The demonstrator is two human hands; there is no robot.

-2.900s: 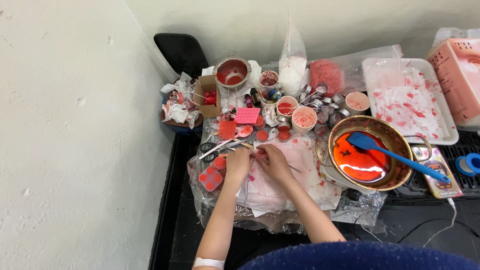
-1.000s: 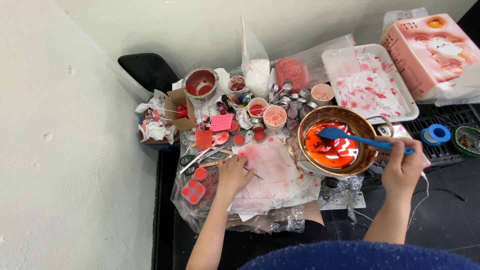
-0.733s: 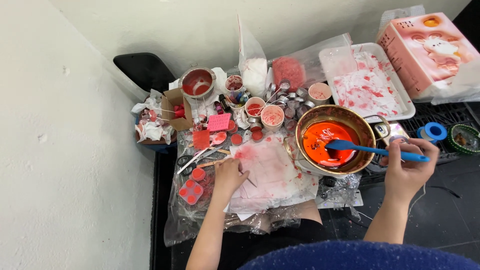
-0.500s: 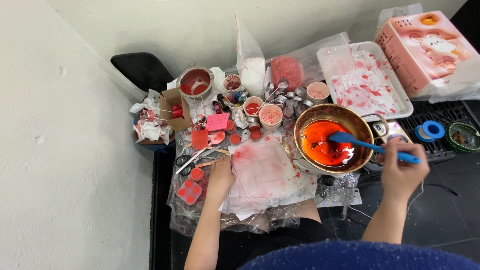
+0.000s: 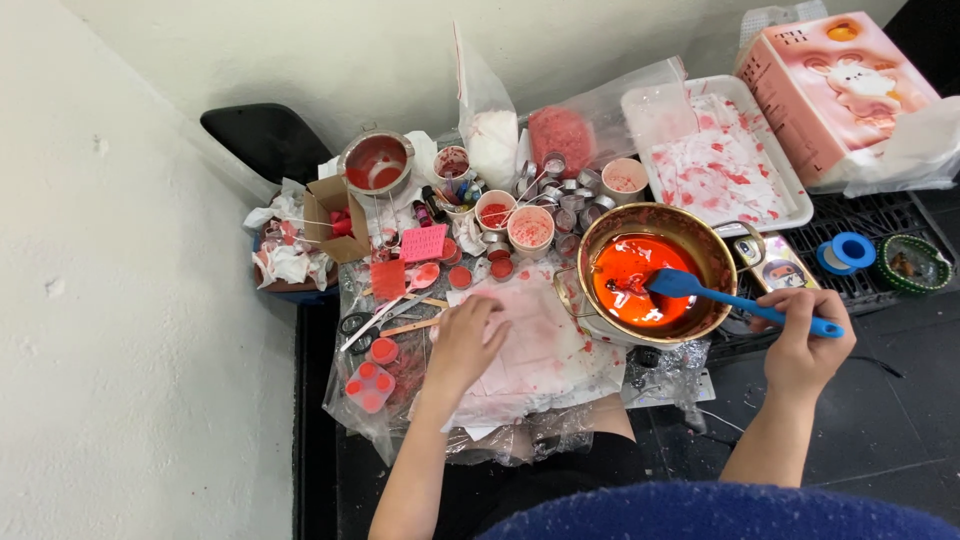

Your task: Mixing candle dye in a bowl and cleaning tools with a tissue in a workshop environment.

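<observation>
A pink box (image 5: 835,85) stands behind a stained white tray (image 5: 725,165), near a blue tape roll (image 5: 847,252).

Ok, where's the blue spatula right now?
In the head view, right of centre: the blue spatula is gripped at its handle end by the right hand, its blade dipped in the orange-red liquid in the metal bowl.

One brass pot (image 5: 655,280), one blue spatula (image 5: 740,304), one white tray (image 5: 720,160), one pink box (image 5: 835,90), one tape roll (image 5: 846,252), two plastic bags (image 5: 495,130).

A single head-worn camera looks steeply down, fairly near, over the cluttered worktop (image 5: 560,370).
</observation>
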